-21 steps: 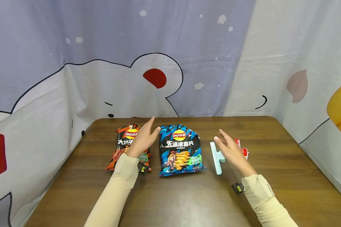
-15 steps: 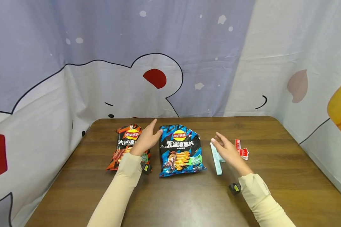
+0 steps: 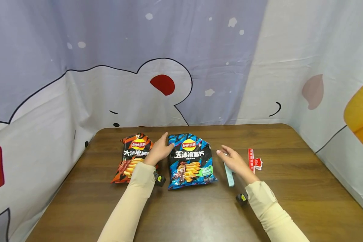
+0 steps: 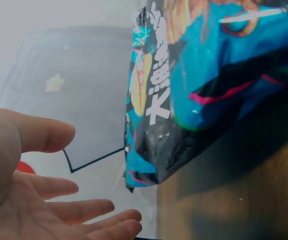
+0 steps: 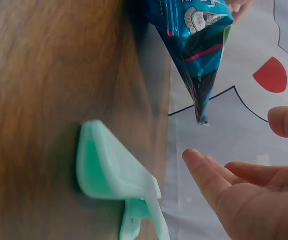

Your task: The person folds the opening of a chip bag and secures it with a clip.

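Note:
A blue and black chip bag (image 3: 190, 161) lies on the table between my two hands. My left hand (image 3: 159, 151) is at its upper left edge, fingers extended; the left wrist view shows a gap between the fingers and the bag (image 4: 204, 75). To the right, my right hand (image 3: 234, 161) hovers over a light teal sealing clip (image 3: 229, 175), partly hiding it. Its fingers are spread and hold nothing in the right wrist view, where the clip (image 5: 118, 170) rests on the table beside the hand.
An orange and black chip bag (image 3: 133, 158) lies left of the blue one, partly behind my left hand and sleeve. A red sealing clip (image 3: 254, 161) lies right of my right hand. A printed curtain (image 3: 217, 60) hangs behind the wooden table (image 3: 181, 215).
My left hand has shifted slightly right and down toward the blue bag. My right hand has moved left, closer to the bag, and now uncovers the red clip. Bags and clips stay put.

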`<state>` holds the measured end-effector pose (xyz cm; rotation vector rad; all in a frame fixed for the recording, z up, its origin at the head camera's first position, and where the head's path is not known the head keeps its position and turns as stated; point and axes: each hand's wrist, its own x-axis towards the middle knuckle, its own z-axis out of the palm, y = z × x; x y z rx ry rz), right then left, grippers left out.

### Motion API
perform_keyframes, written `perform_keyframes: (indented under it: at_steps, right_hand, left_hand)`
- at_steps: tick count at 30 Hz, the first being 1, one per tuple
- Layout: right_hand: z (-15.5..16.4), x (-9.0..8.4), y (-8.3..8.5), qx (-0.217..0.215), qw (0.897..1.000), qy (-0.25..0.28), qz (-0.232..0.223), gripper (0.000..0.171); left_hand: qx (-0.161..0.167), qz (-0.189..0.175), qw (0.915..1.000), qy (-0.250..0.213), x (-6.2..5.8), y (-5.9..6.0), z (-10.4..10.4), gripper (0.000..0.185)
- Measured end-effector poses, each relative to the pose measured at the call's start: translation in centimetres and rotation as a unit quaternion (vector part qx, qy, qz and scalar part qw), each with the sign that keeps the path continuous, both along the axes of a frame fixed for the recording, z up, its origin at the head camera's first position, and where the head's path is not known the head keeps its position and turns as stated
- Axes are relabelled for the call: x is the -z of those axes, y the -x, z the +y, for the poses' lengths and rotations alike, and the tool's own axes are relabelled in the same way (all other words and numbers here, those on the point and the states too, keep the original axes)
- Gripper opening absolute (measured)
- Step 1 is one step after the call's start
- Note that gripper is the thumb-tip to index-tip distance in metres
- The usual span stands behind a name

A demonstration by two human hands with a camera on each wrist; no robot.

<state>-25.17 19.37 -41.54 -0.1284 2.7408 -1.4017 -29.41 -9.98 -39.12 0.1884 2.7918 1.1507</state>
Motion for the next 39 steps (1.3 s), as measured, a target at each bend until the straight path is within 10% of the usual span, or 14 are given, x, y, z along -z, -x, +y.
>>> perform_keyframes:
  at_steps: [23,39]
  right_hand:
    - [-1.9,1.6,1.4,-0.001,0.989,0.134,-0.064,0.061]
    - [-2.5,1.6,1.4,-0.013,0.989,0.119,-0.086,0.061]
  left_hand:
    - [-0.017,-0.044,0.9979,-0.045,2.1,1.2,0.4,0.077]
    - [-0.020,-0.054,0.9967,-0.057,3.3,1.7,0.7,0.076]
